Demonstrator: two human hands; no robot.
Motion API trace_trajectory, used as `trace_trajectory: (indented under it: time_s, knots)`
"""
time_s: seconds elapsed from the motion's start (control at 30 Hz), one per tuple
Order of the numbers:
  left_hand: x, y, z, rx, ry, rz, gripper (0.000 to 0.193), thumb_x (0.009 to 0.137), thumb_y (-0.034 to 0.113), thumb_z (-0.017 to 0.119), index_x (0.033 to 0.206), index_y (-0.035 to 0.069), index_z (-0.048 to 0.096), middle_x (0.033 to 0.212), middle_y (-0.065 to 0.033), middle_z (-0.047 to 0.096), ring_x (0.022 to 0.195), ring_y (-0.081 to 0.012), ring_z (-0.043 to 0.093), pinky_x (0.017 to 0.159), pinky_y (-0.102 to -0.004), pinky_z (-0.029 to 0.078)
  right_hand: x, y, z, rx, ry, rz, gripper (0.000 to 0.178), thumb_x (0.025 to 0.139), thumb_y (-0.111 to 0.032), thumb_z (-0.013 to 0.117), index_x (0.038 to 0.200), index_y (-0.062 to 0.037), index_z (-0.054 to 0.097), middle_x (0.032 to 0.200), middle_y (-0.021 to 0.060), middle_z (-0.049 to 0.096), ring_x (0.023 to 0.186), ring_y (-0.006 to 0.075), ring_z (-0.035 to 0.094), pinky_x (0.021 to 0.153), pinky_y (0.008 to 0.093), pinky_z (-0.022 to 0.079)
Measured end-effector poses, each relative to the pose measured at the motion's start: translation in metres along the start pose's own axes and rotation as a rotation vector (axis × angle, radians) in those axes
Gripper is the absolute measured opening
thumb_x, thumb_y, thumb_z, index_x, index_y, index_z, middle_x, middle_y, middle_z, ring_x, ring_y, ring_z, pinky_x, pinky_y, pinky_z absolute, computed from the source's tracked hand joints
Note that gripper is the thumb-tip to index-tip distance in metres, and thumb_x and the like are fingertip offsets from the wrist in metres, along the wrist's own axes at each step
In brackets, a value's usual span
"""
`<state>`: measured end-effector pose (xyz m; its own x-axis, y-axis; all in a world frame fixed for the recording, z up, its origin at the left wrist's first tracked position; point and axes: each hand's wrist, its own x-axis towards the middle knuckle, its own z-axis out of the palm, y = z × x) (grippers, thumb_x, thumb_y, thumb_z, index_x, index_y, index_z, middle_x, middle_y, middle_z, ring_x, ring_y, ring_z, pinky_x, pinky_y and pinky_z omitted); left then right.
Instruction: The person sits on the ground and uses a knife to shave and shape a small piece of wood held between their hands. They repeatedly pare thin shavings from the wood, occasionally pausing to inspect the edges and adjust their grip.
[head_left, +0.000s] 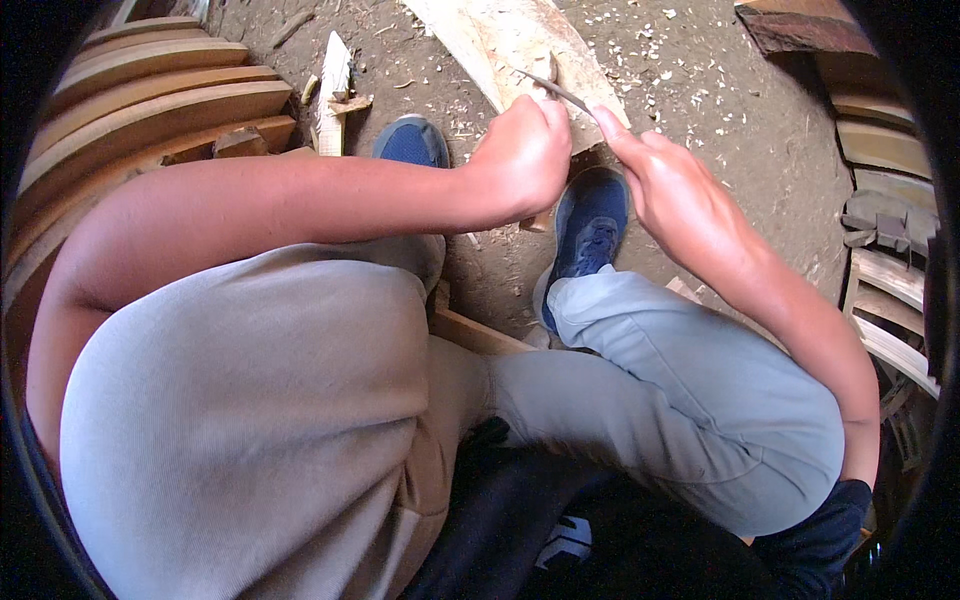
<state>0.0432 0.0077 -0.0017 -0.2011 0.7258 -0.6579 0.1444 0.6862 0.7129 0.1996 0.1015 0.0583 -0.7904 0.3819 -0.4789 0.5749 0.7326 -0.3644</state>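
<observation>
My right hand is wrapped around a knife, its thumb stretched forward along it. The thin dark blade slants up and to the left, past the top of my left fist. My left hand is closed, and a small piece of wood shows just beyond its fingers, behind the blade. Most of that piece is hidden, as is the knife's handle. Both hands are above the near end of a broad pale wooden board lying on the ground.
Curved wooden slats are stacked at the left, with more wood pieces along the right. A split wood scrap lies beyond my left shoe. My right shoe is below my hands. Shavings litter the dirt floor.
</observation>
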Motion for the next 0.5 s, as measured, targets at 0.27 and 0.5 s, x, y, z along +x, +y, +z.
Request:
trace_trajectory:
  time_s: [0.27,0.5]
  knots:
    - [0.0,0.004,0.002,0.004,0.004,-0.041,0.052,0.099,0.028,0.032,0.094,-0.016,0.06,0.095,-0.0393,0.063,0.101,-0.0501,0.063,0.091,-0.0517,0.05,-0.002,-0.023,-0.011,-0.168,-0.035,0.023,0.056,0.091,-0.001,0.045,0.146,-0.0017,0.038,0.103,0.0297,0.062,0.09,0.0446,0.067,0.078,0.0494,0.055]
    - [0.004,-0.006,0.005,-0.004,0.016,-0.044,0.053,0.1,0.031,0.029,0.101,-0.014,0.056,0.098,-0.0389,0.062,0.1,-0.0491,0.063,0.09,-0.0515,0.05,-0.001,-0.037,-0.005,-0.454,0.007,0.067,0.052,0.091,-0.004,0.05,0.142,-0.0009,0.044,0.095,0.0245,0.063,0.081,0.0363,0.071,0.064,0.043,0.059]
